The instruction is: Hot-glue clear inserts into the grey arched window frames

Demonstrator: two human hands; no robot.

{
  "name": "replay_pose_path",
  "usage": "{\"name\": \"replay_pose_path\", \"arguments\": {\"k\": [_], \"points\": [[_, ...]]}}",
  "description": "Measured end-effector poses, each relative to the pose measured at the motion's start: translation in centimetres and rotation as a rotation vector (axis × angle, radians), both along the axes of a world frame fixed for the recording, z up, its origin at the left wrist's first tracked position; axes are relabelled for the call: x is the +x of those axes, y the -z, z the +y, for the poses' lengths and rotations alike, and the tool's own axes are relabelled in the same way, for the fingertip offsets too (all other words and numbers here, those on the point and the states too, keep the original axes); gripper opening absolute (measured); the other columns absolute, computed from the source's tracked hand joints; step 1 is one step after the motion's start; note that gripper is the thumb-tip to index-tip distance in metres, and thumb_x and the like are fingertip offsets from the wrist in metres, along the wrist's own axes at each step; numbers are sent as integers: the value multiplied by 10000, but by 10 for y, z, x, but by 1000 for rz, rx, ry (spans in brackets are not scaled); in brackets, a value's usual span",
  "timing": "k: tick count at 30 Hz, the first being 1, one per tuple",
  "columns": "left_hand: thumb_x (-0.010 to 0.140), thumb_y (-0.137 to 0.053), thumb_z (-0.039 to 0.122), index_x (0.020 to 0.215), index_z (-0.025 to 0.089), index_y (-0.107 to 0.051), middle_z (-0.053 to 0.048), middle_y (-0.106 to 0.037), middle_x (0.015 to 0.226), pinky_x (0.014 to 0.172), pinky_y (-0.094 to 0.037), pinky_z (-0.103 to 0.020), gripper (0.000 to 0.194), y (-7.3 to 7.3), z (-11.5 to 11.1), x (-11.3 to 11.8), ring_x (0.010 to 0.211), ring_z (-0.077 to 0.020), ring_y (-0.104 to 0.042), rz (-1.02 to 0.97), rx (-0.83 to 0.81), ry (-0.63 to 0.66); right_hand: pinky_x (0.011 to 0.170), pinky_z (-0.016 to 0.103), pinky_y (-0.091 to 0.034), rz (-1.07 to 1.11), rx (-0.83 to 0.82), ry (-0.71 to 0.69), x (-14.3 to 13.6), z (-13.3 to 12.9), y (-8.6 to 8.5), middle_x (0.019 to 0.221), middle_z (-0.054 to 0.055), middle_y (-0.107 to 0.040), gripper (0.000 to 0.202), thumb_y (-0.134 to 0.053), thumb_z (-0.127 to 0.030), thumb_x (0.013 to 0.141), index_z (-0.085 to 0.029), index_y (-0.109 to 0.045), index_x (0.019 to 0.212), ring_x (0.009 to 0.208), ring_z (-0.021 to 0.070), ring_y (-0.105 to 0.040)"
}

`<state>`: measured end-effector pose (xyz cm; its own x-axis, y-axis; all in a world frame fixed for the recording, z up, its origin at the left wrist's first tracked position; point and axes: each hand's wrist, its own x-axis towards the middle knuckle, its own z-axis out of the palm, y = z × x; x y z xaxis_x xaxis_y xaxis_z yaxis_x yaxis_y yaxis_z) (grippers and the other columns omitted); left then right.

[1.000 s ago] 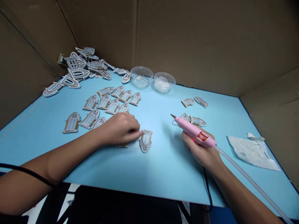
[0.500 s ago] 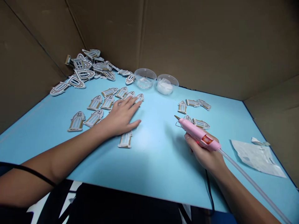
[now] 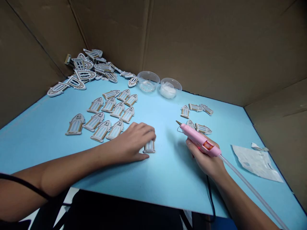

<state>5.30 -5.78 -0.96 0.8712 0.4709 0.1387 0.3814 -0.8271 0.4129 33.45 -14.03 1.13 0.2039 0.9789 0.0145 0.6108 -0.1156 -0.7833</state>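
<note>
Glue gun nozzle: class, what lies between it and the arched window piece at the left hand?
Only bare blue tabletop separates the glue gun nozzle from that window piece in the head view.

The left hand (image 3: 137,142), spread over the arched window pieces (image 3: 117,109) half a second ago, now sits nearer the front of the bench (image 3: 165,174), fingers bent over one piece (image 3: 149,148); the back row's right-end piece has left its spot, and another arched piece (image 3: 184,111) has joined the right-side group (image 3: 196,107) since a second ago
</note>
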Motion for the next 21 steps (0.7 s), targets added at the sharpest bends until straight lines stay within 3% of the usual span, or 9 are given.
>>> {"name": "replay_pose_path", "arguments": {"k": [2,4,9,13,21], "points": [[790,-832,443,1265,163,-538,-183,-581,1400,1016,-382,-479,625,1,5,-1,1291,-392,-509,33,-21,-146,514,289,-401,-14,0,-24,0,1,0,617,-18,-489,217,-658,-383,841,-225,-542,747,542,148,-484],[775,-839,455,1355,147,-486,-189,-592,1380,1028,-397,-489,745,2,8,-1,1284,-398,-523,68,-78,-186,517,288,-403,-34,31,-85,0,1,0,617,-17,-486,218,-645,-354,864,-228,-530,729,539,144,-478],[815,-824,406,1368,178,-478,-141,-648,1303,1030,-440,-432,691,4,10,1,1189,-328,-606,-19,-145,-119,593,252,-465,-126,188,-393,-1,-2,4,730,7,-604,129,-596,-182,919,-216,-600,794,628,136,-593],[870,-784,421,1445,181,-411,-157,-621,1357,1067,-438,-427,726,3,5,0,1246,-319,-588,-179,-80,-72,570,219,-427,-162,239,-586,-5,-8,11,739,0,-598,168,-584,-103,893,-205,-541,766,615,108,-569],[913,-773,451,1429,196,-393,-136,-655,1293,1042,-425,-396,690,6,1,0,1195,-289,-609,-306,62,46,523,216,-339,-223,300,-632,-10,-11,14,677,-18,-483,222,-568,-92,846,-203,-435,707,563,93,-468]]}}
